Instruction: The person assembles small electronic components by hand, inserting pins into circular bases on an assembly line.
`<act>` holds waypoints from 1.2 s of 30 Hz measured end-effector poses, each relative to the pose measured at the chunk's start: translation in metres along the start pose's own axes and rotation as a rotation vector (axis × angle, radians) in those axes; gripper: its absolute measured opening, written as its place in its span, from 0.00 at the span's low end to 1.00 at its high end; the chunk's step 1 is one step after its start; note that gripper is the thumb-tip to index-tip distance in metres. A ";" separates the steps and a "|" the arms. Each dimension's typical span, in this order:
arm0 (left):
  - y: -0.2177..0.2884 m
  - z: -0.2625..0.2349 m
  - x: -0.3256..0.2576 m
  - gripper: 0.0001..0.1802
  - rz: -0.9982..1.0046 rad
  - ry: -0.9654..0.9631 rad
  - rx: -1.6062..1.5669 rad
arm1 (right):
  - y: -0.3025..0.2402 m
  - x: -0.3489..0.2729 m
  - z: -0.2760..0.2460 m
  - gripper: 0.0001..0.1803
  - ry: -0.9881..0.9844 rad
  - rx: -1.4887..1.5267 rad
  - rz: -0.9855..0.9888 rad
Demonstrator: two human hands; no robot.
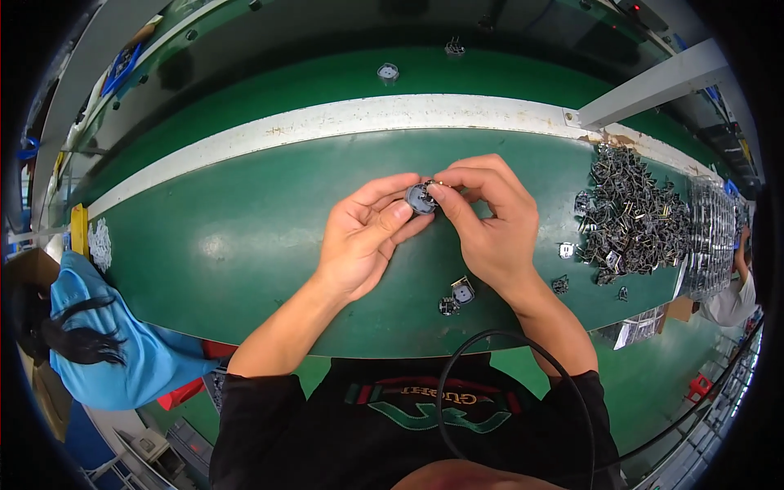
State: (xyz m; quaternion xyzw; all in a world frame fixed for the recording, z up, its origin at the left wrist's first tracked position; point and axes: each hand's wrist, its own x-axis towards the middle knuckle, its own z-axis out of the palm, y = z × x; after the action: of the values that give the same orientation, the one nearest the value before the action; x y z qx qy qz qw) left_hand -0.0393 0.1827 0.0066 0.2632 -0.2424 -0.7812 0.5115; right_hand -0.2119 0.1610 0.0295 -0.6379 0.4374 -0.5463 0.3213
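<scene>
Over the middle of the green table, my left hand (357,241) is closed around a round grey plastic housing (419,202), held between thumb and fingers. Thumb and forefinger of my right hand (500,224) pinch a small dark part with metal pieces (430,190) at the housing's face; the fingertips partly hide it, and I cannot tell how far it sits inside. Closer to me, a grey socket-like piece (462,291) lies beside a small black metal-and-plastic part (448,305).
A heap of small black parts with metal pins (633,216) covers the right side, beside stacked clear trays (707,237). White bits (100,243) lie far left near a person in blue (122,347). Beyond a white rail (327,122), a grey piece (388,73) rests on a green belt. A black cable (523,336) loops before me.
</scene>
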 end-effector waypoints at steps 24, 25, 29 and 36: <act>0.049 -0.013 0.053 0.08 0.290 0.336 0.939 | -0.005 0.012 -0.061 0.18 -0.400 -0.405 -0.120; 0.068 -0.027 0.072 0.07 0.413 0.337 1.109 | -0.007 0.018 -0.078 0.16 -0.353 -0.476 -0.094; 0.122 -0.068 0.154 0.11 0.461 0.475 1.360 | -0.018 0.013 -0.163 0.10 -0.245 -0.788 0.104; 0.120 -0.071 0.177 0.14 0.474 0.522 1.557 | -0.016 -0.037 -0.179 0.06 -0.384 -0.996 0.126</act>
State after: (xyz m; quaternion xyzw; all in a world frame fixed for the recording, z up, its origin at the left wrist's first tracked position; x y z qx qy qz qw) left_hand 0.0286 -0.0320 0.0026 0.6535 -0.6332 -0.1788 0.3743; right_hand -0.3843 0.2134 0.0632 -0.7741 0.6144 -0.1258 0.0862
